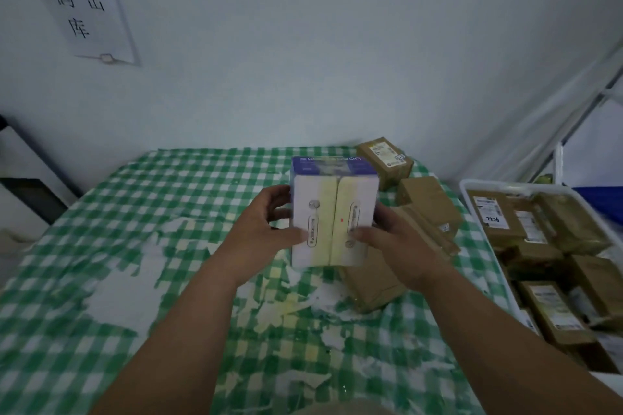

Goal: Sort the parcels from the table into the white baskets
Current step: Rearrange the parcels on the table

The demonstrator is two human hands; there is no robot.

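While the left hand (269, 226) and the right hand (387, 239) grip a white-and-yellow pack (332, 212) from either side, it is held upright above the desk (101, 280) with its worn green checked cover. Brown parcels (428, 202) lie on the desk behind it. The white basket (472, 189) to the right holds more labelled cartons.

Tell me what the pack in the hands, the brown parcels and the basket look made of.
Pack: glossy plastic film, probably over tissue packs; it shines.
Brown parcels: matte cardboard with paper labels.
Basket: white, smooth rim, likely plastic.
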